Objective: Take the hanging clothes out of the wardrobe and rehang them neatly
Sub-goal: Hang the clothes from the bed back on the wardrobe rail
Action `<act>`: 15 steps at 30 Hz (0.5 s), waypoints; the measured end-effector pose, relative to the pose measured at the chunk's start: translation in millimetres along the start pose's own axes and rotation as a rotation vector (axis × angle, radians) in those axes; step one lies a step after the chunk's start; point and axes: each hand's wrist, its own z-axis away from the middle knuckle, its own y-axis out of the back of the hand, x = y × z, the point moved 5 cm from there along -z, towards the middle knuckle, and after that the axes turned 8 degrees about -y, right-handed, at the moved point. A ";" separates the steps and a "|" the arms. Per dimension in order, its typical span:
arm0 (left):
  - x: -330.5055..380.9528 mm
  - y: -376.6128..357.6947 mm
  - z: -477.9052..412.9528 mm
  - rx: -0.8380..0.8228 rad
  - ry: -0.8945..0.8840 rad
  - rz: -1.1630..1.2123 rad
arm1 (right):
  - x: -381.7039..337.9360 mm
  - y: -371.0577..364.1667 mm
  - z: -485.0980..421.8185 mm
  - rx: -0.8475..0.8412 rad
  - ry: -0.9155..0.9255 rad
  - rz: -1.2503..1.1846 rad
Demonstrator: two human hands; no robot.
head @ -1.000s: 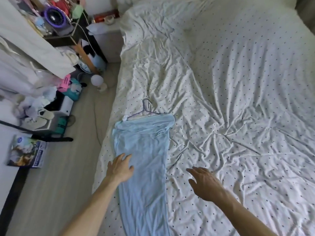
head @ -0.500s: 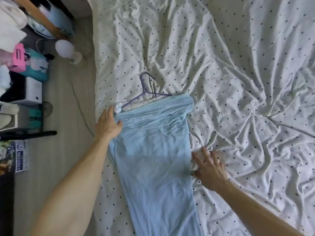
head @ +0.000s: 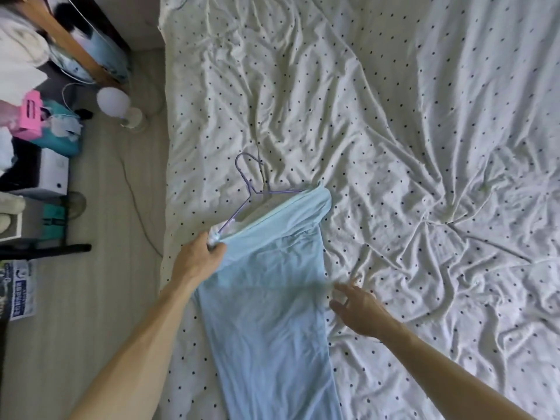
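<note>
— Where is the garment found, and how is it laid
— The pale blue garment (head: 272,313) is spread flat on the dotted bed sheet (head: 424,147), near the bed's left edge, draped over a purple wire hanger (head: 251,189). Its long axis is run from the hanger at the far end back toward the person. The hook is pointed away, and the hanger's bar is slanted, its left end nearer the person
— Which hand is placed nearer the hanger
— The left hand (head: 197,260). The left end of the hanger, with the fabric bunched there, is pinched by it
— And the right hand (head: 362,312)
— Nothing is held by it. Its fingers (head: 344,288) are spread and straight, just beside the garment's right edge, about halfway down. Whether the sheet is touched cannot be told, as they are blurred
— What is the coming move judged to turn on
— A lift is likely to be led from that left corner, so the cloth may be dragged askew unless the right side is taken up too
</note>
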 end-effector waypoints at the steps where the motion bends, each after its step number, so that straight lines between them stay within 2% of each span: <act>1: 8.5 -1.4 22.2 0.006 -0.001 0.061 | -3.8 3.9 13.8 0.004 -0.013 -0.116; 4: 47.2 -6.3 91.3 0.020 -0.043 0.191 | -10.2 9.1 63.5 -0.044 0.001 -0.462; 8: 115.9 -28.0 177.6 0.002 -0.242 0.167 | -10.3 21.7 138.3 -0.111 0.073 -0.886; 11: 176.3 -49.9 234.4 -0.030 -0.402 0.150 | 7.3 40.5 183.8 -0.097 0.134 -0.994; 15: 261.5 -69.9 300.5 -0.004 -0.577 0.134 | 63.6 78.9 234.8 0.097 0.229 -1.029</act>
